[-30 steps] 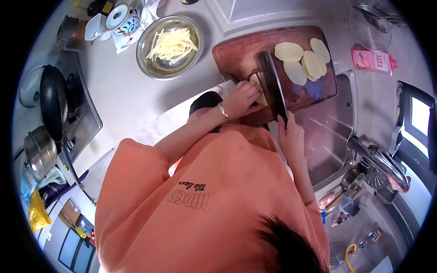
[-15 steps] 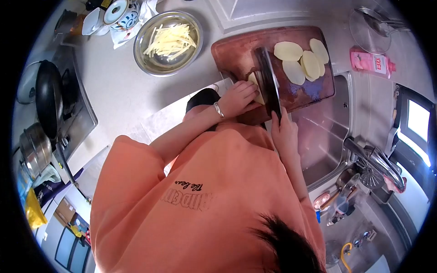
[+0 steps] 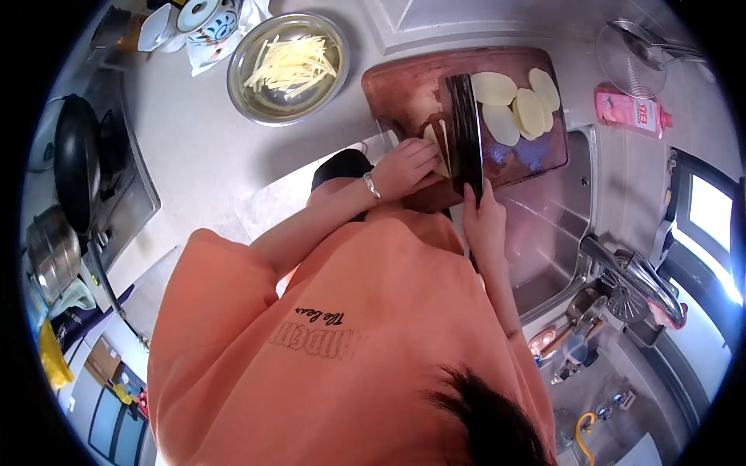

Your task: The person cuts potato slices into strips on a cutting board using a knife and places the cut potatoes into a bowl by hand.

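Observation:
My right hand (image 3: 485, 216) is wrapped round the handle of a wide dark cleaver (image 3: 465, 132), whose blade stands over the brown cutting board (image 3: 404, 85). Close to the blade's left side, my left hand (image 3: 406, 167) presses with bent fingers on a pale potato piece (image 3: 440, 147), partly covered by the fingers. A thin cut strip shows between that piece and the blade. Several flat oval potato slices (image 3: 530, 113) lie on the board right of the cleaver. A metal bowl (image 3: 236, 85) at the upper left holds many pale potato strips (image 3: 291, 66).
Right of and below the board is a metal sink (image 3: 548, 256) with a faucet (image 3: 622, 272). A pink bottle (image 3: 633, 111) and a strainer (image 3: 631, 66) are at the upper right. A black pan (image 3: 76, 167) rests on the stove at left; a patterned jar (image 3: 211, 22) stands beyond the bowl.
The cleaver's blade has tilted, showing more of its flat side, and a thin strip now stands apart from the potato piece. My left hand stays on the piece. The view has shifted slightly.

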`<state>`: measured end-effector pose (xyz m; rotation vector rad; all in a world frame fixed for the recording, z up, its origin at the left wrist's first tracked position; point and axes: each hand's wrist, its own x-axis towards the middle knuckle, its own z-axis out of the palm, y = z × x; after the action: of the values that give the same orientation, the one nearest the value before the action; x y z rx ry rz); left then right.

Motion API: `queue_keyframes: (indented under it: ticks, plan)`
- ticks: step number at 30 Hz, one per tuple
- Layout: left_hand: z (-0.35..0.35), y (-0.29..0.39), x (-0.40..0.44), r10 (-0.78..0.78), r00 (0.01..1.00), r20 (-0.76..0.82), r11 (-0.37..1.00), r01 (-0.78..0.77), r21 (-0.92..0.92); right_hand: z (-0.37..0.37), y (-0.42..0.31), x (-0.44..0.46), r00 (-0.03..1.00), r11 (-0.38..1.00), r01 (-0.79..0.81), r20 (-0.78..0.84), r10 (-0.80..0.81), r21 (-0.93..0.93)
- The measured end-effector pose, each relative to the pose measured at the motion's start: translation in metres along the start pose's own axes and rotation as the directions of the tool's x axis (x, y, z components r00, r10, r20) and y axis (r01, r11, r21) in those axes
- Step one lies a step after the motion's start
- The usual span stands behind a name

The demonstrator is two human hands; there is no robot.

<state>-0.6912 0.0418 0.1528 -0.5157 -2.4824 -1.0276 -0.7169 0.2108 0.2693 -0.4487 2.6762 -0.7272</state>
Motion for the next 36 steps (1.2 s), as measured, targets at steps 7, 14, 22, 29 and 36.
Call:
queue_keyframes:
  ticks: [7,14,22,29,36]
  plan:
    - [0.003,0.001,-0.003,-0.002,1.000,0.022,1.000,0.002,-0.014,-0.012,-0.015,-0.019,0.985,0.982,-0.039,0.160,0.069,-0.185]
    - [-0.002,0.002,-0.001,0.030,1.000,-0.003,1.000,-0.030,0.007,0.018,0.002,0.009,1.000,0.994,0.016,-0.007,-0.017,-0.106]
    - [-0.007,0.003,-0.004,0.017,1.000,0.003,1.000,-0.017,0.008,-0.012,-0.005,-0.015,0.998,0.995,-0.030,0.050,0.035,-0.097]
    - [-0.006,0.002,-0.001,0.018,1.000,-0.015,1.000,-0.018,-0.018,-0.018,-0.016,-0.031,0.988,0.939,0.073,0.156,-0.021,-0.337]
    - [-0.003,0.000,-0.004,0.038,0.999,-0.022,0.999,-0.038,-0.007,0.017,-0.001,0.000,0.993,0.954,0.097,0.098,-0.072,-0.283]
